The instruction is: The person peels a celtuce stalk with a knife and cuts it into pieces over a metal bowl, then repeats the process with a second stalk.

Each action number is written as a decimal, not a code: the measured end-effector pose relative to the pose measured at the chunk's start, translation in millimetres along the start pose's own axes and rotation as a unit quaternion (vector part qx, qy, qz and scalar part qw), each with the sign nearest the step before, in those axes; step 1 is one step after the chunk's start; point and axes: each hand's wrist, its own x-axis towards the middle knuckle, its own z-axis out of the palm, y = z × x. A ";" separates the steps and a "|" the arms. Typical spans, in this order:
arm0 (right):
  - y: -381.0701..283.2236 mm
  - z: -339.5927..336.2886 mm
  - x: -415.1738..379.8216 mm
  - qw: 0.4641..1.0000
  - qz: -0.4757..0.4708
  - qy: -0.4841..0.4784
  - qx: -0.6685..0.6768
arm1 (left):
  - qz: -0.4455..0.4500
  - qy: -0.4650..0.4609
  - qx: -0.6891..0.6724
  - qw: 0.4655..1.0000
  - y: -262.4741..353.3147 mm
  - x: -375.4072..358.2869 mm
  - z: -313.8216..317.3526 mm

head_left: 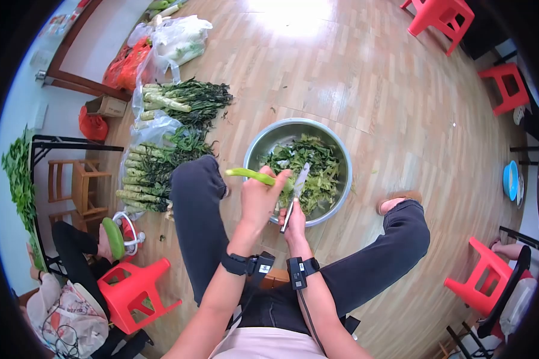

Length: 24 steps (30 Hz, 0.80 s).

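Green stalk is gripped in left hand, held at basin, likely so anything falling is caught. Knife is held by handle in right hand, blade pointed away beside stalk, probably for control. Leafy scraps are contained in basin, set on floor ahead between legs, presumably for short reach.

Both hands curled, close together

Four red stools — one bowl, one knife, one held stalk — two wristbands, one blue basin.
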 end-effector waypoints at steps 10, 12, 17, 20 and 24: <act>-30.6 -24.4 -21.5 0.990 -0.131 -0.022 -0.056 | 0.048 -0.061 0.121 0.990 31.7 -1.5 25.4; -21.4 -24.6 -25.8 0.967 -0.212 0.000 -0.139 | 0.054 -0.075 0.102 0.990 31.6 -5.5 27.5; -2.3 -24.8 -0.4 0.869 -0.410 -0.041 -0.274 | 0.054 -0.096 0.133 0.985 22.7 -6.3 17.7; -11.9 -7.5 -24.2 0.825 -0.394 0.037 -0.403 | 0.065 -0.114 0.141 0.981 18.4 -6.6 5.4; -31.7 19.3 -42.8 0.741 -0.398 0.125 -0.527 | 0.118 -0.135 0.158 0.971 12.4 -21.4 0.7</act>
